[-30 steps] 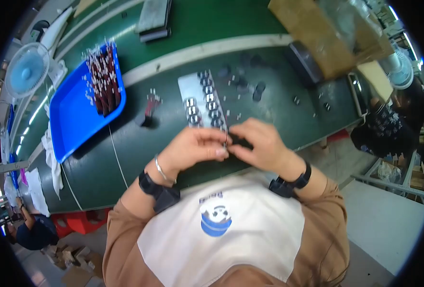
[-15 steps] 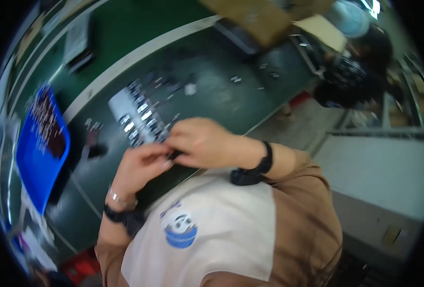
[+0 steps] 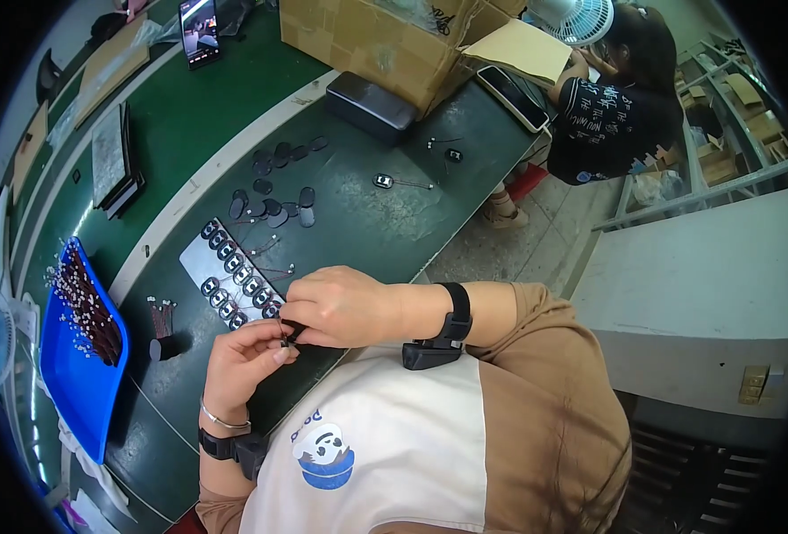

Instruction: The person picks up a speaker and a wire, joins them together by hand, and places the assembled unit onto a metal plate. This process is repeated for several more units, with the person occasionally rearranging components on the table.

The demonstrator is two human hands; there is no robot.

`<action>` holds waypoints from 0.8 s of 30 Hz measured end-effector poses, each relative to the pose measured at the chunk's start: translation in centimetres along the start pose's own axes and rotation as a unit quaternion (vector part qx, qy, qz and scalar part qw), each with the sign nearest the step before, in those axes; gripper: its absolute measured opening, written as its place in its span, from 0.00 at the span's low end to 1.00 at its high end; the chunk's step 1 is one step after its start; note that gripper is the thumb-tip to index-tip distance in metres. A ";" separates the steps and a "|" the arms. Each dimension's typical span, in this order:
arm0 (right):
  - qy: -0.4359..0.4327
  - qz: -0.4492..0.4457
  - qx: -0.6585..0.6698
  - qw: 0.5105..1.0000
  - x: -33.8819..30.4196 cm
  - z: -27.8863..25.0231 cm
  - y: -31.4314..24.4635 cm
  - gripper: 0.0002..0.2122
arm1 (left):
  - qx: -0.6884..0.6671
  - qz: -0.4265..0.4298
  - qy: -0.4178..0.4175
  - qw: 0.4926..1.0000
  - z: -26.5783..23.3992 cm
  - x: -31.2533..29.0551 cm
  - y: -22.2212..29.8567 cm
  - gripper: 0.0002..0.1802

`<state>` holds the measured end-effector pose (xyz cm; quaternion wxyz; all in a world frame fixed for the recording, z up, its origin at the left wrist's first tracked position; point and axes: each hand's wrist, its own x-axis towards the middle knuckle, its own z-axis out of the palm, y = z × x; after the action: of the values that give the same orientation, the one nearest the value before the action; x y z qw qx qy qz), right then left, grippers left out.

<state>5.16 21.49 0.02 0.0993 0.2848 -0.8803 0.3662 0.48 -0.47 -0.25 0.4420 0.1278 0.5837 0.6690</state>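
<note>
In front of my body, my left hand (image 3: 244, 358) and my right hand (image 3: 339, 307) meet at the near edge of the green table. Both are closed, their fingertips pinching a small black part (image 3: 294, 331) that the fingers mostly hide. Just beyond them lies a white sheet (image 3: 200, 262) bearing rows of small oval black-and-silver components (image 3: 234, 263). Thin wires with tiny white connectors (image 3: 290, 269) stick out beside those rows. Farther off, loose black oval pieces (image 3: 274, 212) are scattered on the table.
A blue tray (image 3: 80, 400) at left holds bundled dark wires with white tips (image 3: 96, 320). Another wire bundle (image 3: 162, 329) stands nearby. Beyond are a black case (image 3: 369, 105), a cardboard box (image 3: 367, 44) and phones (image 3: 511, 98). A co-worker (image 3: 621, 116) sits at far right by a fan (image 3: 576, 18).
The view has shifted and sharpened from blur. My hands stay together at the table edge, fingers still pinched on the small black part.
</note>
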 end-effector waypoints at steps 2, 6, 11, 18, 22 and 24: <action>0.005 -0.009 0.018 1.000 0.2 -0.2 0.3 0.15 | -0.050 0.009 0.026 0.998 0.3 -0.1 0.4 0.18; 0.075 0.041 0.084 0.993 0.7 -2.1 -0.1 0.16 | -0.208 0.052 -0.018 0.977 -0.4 -0.2 0.5 0.19; 0.069 0.089 0.175 0.978 1.5 -1.9 -0.5 0.18 | -0.349 0.055 -0.026 0.935 -0.5 1.3 -0.4 0.18; 0.061 0.051 0.194 0.978 3.4 -0.5 -0.9 0.18 | -0.426 0.065 -0.033 0.902 -0.7 1.1 -1.0 0.14; 0.058 0.060 0.189 0.978 3.9 0.0 -1.2 0.18 | -0.427 0.048 -0.017 0.903 -0.8 1.1 -1.1 0.14; 0.055 0.068 0.191 0.978 3.8 0.2 -1.1 0.18 | -0.421 0.042 -0.008 0.906 -0.8 1.1 -1.1 0.13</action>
<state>2.69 19.10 2.03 0.0664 0.2172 -0.8047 0.5485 -0.24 -0.27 -1.86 0.4311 -0.0406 0.2385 0.8693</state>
